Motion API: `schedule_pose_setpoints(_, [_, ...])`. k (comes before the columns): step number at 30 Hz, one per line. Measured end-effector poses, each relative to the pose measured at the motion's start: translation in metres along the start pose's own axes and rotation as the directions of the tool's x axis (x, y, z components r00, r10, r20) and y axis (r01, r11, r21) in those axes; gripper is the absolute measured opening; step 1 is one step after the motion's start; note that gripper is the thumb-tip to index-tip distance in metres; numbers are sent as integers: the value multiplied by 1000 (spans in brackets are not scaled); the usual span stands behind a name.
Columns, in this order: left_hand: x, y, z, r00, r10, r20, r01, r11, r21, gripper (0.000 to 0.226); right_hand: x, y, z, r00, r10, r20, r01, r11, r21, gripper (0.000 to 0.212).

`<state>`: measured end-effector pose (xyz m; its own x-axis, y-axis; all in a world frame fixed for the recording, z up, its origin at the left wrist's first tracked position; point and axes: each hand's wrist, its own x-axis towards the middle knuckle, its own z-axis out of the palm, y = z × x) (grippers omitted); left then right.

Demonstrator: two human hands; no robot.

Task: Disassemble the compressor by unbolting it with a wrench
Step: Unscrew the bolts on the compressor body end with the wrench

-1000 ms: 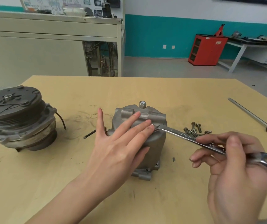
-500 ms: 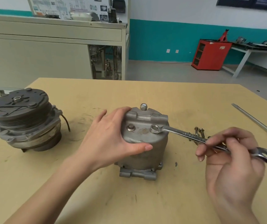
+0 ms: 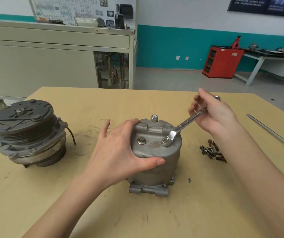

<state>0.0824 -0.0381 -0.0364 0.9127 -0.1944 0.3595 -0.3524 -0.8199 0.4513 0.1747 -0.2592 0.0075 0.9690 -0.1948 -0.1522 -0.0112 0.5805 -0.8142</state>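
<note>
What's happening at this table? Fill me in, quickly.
A person is unbolting a compressor body standing upright on the table. The left hand grips its top to steady it. The right hand holds the far end of a wrench, whose open end sits on the right-hand top bolt. A second bolt sits beside it. Loose bolts and a screwdriver lie to the right, and the pulley section stands apart on the left.
</note>
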Motion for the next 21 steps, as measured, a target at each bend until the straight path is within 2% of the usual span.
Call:
schedule_pose_setpoints(3, [0,1,0,1000,-7,10,6,1000,5,112,10,6,31,999,-36,-41,35,999,-25,16])
schedule_pose_setpoints(5, [-1,2,-1,999,-16,31,15,1000,5,113,15,16,51,988,-153,-34,141,964,-227,16])
schedule_pose_setpoints(6, [0,2,-3,998,-16,57,16,1000,4,113,17,23,61,978,-211,-3,195,910,-366,18])
schedule_pose_setpoints(8, [4,-2,-10,989,-5,148,9,1000,-27,110,21,37,77,956,-270,112,282,751,-597,15])
schedule_pose_setpoints(10, [10,-8,-20,966,26,257,5,993,-122,105,24,47,90,924,-286,254,375,550,-746,15])
schedule_pose_setpoints(12, [16,-16,-25,951,70,302,-14,983,-183,104,21,54,103,865,-257,432,490,240,-838,22])
schedule_pose_setpoints(14, [19,-19,-23,948,76,308,-8,976,-218,101,12,63,116,780,-148,608,602,-89,-793,21])
schedule_pose_setpoints(16, [19,-17,-20,957,74,280,7,961,-278,88,-3,72,129,668,11,744,706,-324,-630,22])
schedule_pose_setpoints(19, [12,-18,-21,971,54,233,21,951,-307,68,-37,78,144,475,116,872,776,-523,-353,25])
schedule_pose_setpoints(21, [11,-20,-16,957,-17,289,115,938,-326,62,-64,81,142,328,140,934,761,-625,-174,24])
